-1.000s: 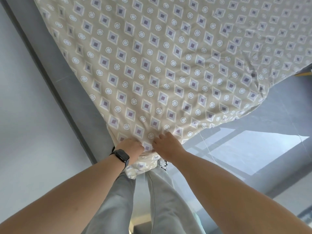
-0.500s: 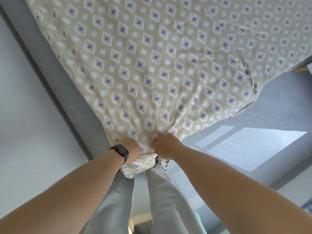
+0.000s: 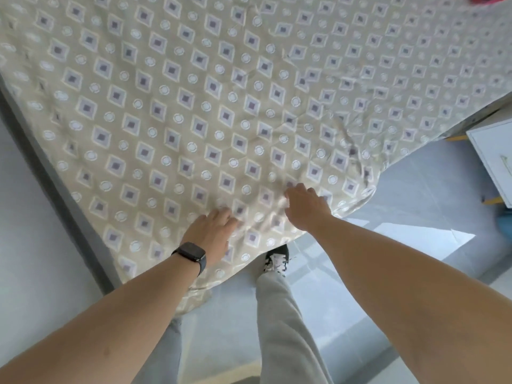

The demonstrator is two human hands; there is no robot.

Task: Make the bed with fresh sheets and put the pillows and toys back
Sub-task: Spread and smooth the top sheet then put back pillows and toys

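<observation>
A beige sheet (image 3: 221, 106) printed with diamonds and small circles lies spread over the bed, its near corner hanging down over the edge. The left hand (image 3: 212, 236), with a dark watch (image 3: 191, 253) on its wrist, rests flat on the cloth near that corner. The right hand (image 3: 304, 206) lies just beside it, fingers bent onto a wrinkled patch. Below, grey trousers (image 3: 279, 314) and a dark shoe (image 3: 275, 260) stand on the pale tiled floor (image 3: 401, 212). A white cabinet (image 3: 493, 159) sits off to the right.
</observation>
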